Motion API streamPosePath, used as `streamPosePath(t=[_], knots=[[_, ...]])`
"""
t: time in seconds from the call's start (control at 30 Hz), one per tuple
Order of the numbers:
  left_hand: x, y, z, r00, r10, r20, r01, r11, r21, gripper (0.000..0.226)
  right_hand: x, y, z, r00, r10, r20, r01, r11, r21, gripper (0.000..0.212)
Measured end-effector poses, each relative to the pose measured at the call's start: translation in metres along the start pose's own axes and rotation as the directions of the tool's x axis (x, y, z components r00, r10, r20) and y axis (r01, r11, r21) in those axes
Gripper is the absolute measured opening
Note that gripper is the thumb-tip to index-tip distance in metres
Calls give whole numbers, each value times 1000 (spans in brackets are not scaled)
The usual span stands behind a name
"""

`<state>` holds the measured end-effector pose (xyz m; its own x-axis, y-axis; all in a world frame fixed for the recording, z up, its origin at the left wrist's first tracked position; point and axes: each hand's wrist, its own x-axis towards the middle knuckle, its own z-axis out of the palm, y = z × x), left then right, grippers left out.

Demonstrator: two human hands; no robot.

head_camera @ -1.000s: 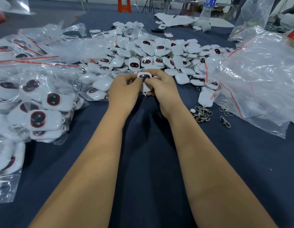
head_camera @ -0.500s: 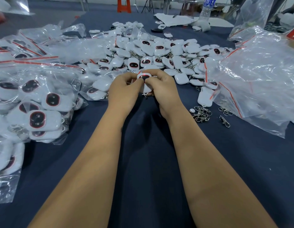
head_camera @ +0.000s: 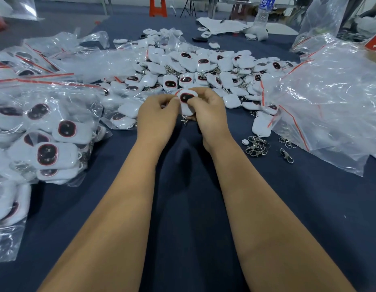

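Head view: both hands are gripping one white keychain gadget.
Left hand (head_camera: 158, 114) and right hand (head_camera: 208, 111) are pinching the gadget (head_camera: 187, 102) between them, above the counter (head_camera: 182, 186).

Fob (head_camera: 187, 102): white, black face ringed red. Bags (head_camera: 330, 98): clear, red strip. Worktop (head_camera: 309, 207): navy. Clips (head_camera: 256, 146): silver.

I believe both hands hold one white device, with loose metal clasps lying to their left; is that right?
Not quite: the head view shows the metal clasps on their right; left hand and right hand do hold the white device.
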<state>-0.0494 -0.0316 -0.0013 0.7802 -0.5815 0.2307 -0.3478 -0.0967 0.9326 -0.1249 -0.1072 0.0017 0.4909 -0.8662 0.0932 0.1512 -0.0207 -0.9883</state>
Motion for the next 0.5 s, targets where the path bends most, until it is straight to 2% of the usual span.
streamPosePath(t=[0.1, 0.2, 0.27, 0.33, 0.4, 0.5], knots=[[1, -3, -1, 999, 45, -27, -40, 989, 146, 37, 1, -6, 0, 990, -48, -134, 65, 990, 127, 20], [2, -5, -1, 992, 124, -39, -110, 962, 248, 44, 0, -12, -1, 995, -17, -103, 55, 922, 383, 22], [2, -4, 1, 985, 167, -43, -150, 953, 265, 48, -1, -12, 2, 997, -1, -71, 31, 908, 418, 24], [2, -4, 3, 976, 213, -47, -193, 943, 272, 52, -2, -9, 8, 997, 3, -80, 24, 943, 332, 25], [1, -1, 3, 967, 249, -50, -227, 935, 271, 55, -3, -5, 12, 991, -30, -133, 49, 988, 148, 25], [2, 1, 4, 958, 280, -64, -252, 926, 281, 58, -3, 1, 13, 979, -117, -168, 107, 992, -69, 22]])
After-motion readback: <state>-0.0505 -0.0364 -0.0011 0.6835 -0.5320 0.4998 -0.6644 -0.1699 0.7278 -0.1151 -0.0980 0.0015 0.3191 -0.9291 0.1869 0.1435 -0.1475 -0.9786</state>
